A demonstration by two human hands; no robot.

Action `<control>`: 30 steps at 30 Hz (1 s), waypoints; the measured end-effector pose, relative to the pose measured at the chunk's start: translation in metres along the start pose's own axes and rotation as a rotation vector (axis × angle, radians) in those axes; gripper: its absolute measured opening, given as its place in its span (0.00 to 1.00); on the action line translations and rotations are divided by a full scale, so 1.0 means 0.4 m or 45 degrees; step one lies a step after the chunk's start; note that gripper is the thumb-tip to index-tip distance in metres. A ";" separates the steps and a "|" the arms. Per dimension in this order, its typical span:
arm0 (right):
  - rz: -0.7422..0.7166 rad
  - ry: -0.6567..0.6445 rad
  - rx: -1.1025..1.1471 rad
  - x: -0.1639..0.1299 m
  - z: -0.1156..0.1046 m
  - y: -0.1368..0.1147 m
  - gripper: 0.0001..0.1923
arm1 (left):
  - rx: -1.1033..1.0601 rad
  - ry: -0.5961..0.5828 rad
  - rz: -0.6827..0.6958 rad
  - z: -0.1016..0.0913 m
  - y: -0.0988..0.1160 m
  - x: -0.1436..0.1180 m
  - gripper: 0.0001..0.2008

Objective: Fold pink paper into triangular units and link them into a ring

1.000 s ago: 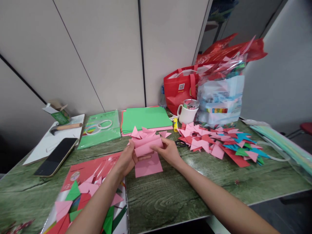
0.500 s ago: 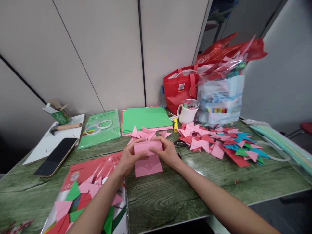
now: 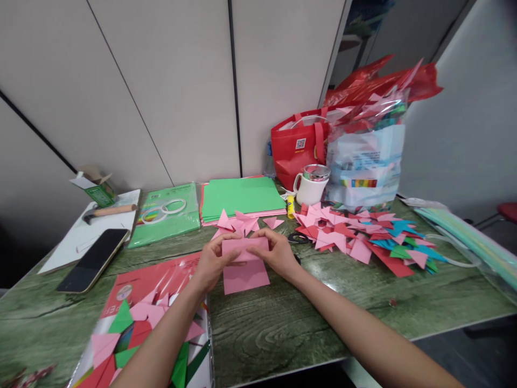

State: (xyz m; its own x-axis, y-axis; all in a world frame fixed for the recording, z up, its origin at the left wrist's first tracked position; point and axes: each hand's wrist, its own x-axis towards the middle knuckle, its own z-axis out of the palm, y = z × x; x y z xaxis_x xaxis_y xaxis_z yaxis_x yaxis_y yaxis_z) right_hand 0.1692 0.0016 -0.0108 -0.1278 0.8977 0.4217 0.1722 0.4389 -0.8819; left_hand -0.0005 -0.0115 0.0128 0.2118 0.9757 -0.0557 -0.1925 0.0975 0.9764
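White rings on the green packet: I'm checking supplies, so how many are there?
2 visible: a left ring, nearer the camera, and a right ring farther back, both lying on the green packet. Any stacked beneath would be hidden.

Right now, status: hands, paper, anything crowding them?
Left hand, right hand both pinching bent pink paper. Second pink sheet below, partly hidden. Folded pink pieces close beyond.

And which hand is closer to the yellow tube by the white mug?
Right. The right hand pinches the pink paper's right end, below and slightly left of the yellow tube in the picture. The left hand holds the left end, farther away.
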 end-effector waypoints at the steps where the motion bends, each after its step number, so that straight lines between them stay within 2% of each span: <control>1: 0.001 0.000 0.000 0.000 0.000 0.000 0.11 | -0.014 0.000 -0.004 -0.001 -0.002 0.001 0.17; 15: 0.046 -0.043 0.008 0.003 0.000 -0.003 0.09 | 0.003 0.017 0.004 -0.002 -0.009 0.008 0.16; 30: 0.102 -0.011 0.009 0.002 0.001 -0.005 0.08 | -0.011 -0.017 0.014 -0.006 -0.011 0.009 0.17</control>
State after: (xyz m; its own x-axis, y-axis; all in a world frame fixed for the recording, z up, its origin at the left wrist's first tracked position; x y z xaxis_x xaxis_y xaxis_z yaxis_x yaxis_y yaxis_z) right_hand 0.1683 0.0013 -0.0089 -0.1223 0.9295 0.3479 0.1750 0.3652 -0.9143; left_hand -0.0013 -0.0079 0.0076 0.2225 0.9740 -0.0419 -0.2033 0.0884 0.9751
